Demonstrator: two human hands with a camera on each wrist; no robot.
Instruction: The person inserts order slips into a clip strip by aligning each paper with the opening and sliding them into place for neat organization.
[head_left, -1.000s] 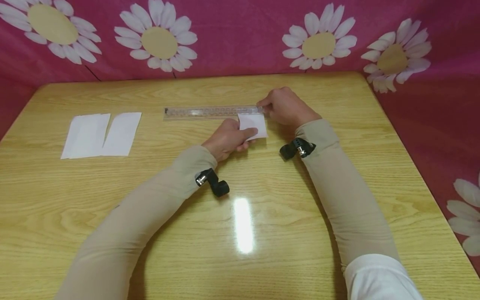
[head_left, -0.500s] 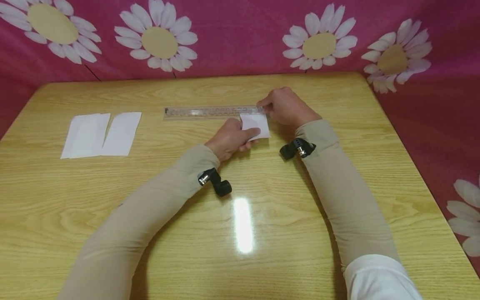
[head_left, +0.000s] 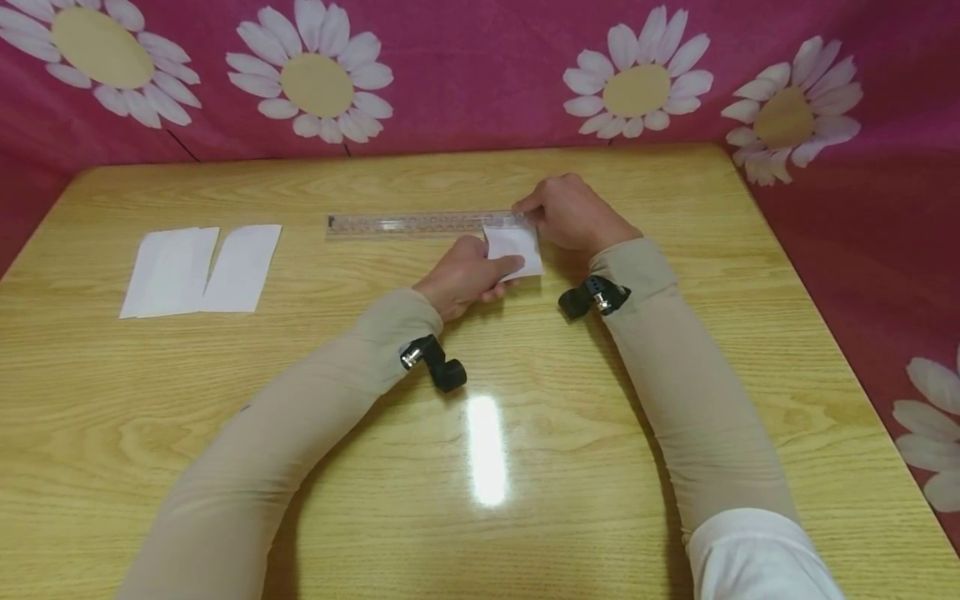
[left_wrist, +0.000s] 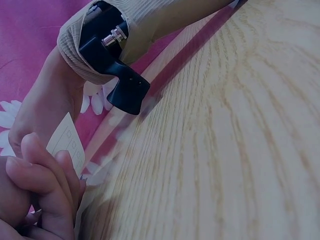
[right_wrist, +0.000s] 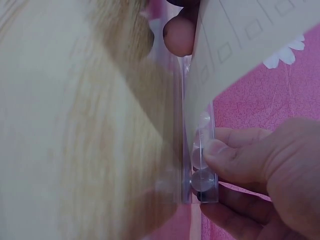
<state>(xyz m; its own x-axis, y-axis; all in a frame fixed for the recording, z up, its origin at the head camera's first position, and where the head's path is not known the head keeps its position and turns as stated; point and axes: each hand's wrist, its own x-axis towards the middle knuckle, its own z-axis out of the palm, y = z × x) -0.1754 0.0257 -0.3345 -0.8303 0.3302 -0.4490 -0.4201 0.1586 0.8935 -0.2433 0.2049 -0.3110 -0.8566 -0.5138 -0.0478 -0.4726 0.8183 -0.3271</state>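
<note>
In the head view my left hand [head_left: 459, 277] pinches a small white paper slip [head_left: 517, 244], thumb on top and fingers beneath. The slip overlaps the near side of a long, clear plastic strip-like case [head_left: 408, 223] lying on the table. My right hand [head_left: 576, 215] pinches that case's right end. Seen from the right wrist, the slip [right_wrist: 245, 35] has rows of small printed squares and leans along the case [right_wrist: 206, 181], where clear round shapes show. The right thumb [right_wrist: 220, 152] presses the case's side. From the left wrist, the slip [left_wrist: 69, 142] stands beyond my curled left fingers.
Several white paper sheets lie at the left of the wooden table [head_left: 525, 533], in an overlapping group [head_left: 172, 271] and a sheet [head_left: 243, 267] next to it. Behind the table hangs a pink cloth [head_left: 480, 75] with daisies. Black camera mounts sit on both wrists.
My left hand has slid slightly to the right along the case, carrying the paper slip with it. The right hand and the case stay in place.
</note>
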